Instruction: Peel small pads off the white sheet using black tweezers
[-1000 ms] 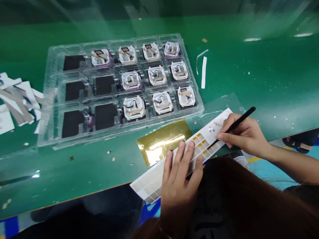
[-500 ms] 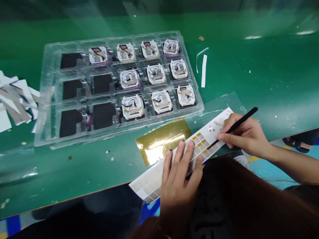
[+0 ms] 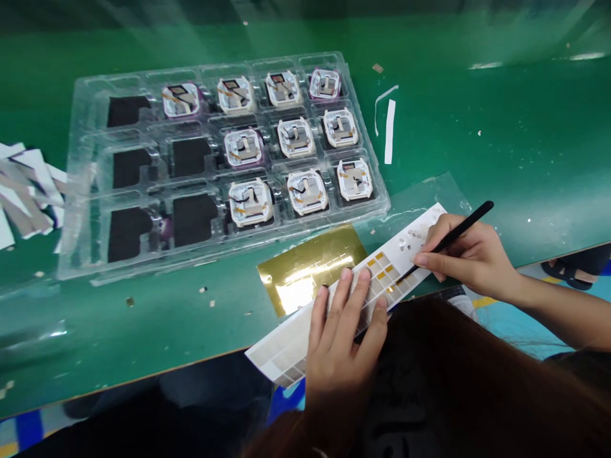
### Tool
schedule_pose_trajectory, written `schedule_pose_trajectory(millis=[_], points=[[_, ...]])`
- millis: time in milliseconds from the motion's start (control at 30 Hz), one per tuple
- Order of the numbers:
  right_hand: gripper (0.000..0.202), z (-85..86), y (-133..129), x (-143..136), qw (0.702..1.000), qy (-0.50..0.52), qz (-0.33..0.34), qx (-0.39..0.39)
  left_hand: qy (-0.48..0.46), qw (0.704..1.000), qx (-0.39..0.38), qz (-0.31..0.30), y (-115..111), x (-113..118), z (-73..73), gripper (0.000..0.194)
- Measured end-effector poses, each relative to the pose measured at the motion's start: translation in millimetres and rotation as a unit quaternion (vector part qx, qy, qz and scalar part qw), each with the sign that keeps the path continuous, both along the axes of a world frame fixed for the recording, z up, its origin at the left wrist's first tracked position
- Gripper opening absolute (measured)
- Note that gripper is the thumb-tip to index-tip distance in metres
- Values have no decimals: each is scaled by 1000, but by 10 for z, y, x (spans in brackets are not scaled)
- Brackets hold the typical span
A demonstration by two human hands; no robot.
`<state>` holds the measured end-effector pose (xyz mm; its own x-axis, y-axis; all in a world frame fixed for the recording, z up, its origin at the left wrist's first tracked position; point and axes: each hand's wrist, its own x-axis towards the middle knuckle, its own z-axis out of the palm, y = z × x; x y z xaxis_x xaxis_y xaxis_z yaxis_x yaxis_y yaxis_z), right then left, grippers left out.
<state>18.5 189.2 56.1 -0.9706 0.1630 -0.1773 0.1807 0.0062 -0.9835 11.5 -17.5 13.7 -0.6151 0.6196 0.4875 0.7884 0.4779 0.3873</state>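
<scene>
My left hand (image 3: 341, 343) lies with fingers spread across a long white sheet of grey rectangular stickers (image 3: 279, 350), pressing it at the bench's near edge. In my right hand (image 3: 477, 254) a pair of black tweezers (image 3: 463, 228) is pinched. Their thin tip touches the sheet by a small amber strip (image 3: 390, 289), just right of my left fingertips. More amber strips (image 3: 380, 256) sit on neighbouring stickers. Small loose bits (image 3: 409, 247) lie on the sheet's bare upper end, next to my right fingers. Partly beneath the sheet is a shiny gold film (image 3: 310, 261).
A clear plastic tray (image 3: 86, 254) holds several white watch cases (image 3: 251, 202) with ribbon cables; some compartments show only black foam (image 3: 195, 219). Paper strips (image 3: 31, 191) pile up at left. A white strip (image 3: 390, 131) and scraps lie on the green bench (image 3: 477, 146).
The view has shifted slightly, so the tray appears a little further left and up. Both hands keep nearly the same pose, the tweezers' tip still at the amber strip.
</scene>
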Motion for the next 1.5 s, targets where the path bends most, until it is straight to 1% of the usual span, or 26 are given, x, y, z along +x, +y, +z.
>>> schedule_pose_trajectory(millis=[100,233,600,900,1067,1233,1500], points=[[22,-3,7,2,1000,1,3,4,-5,1000,-5,-6,-2,-1,11,20],[22,-2,15,-4,1000,5,6,11,2,1000,-2,1,7,4,19,17],[25,7,-2,-1,1000,-5,-10,-6,4,1000,-1,8,11,9,1,17],[20,5,0,-8,1000,4,3,13,-5,1000,-4,3,8,14,10,17],[21,12,1,-8,1000,2,3,14,0,1000,0,10,10,15,18,16],[21,16,1,-7,1000,3,3,22,-2,1000,-7,-4,-2,5,9,19],[22,21,0,-2,1000,2,2,25,2,1000,1,4,5,5,4,17]])
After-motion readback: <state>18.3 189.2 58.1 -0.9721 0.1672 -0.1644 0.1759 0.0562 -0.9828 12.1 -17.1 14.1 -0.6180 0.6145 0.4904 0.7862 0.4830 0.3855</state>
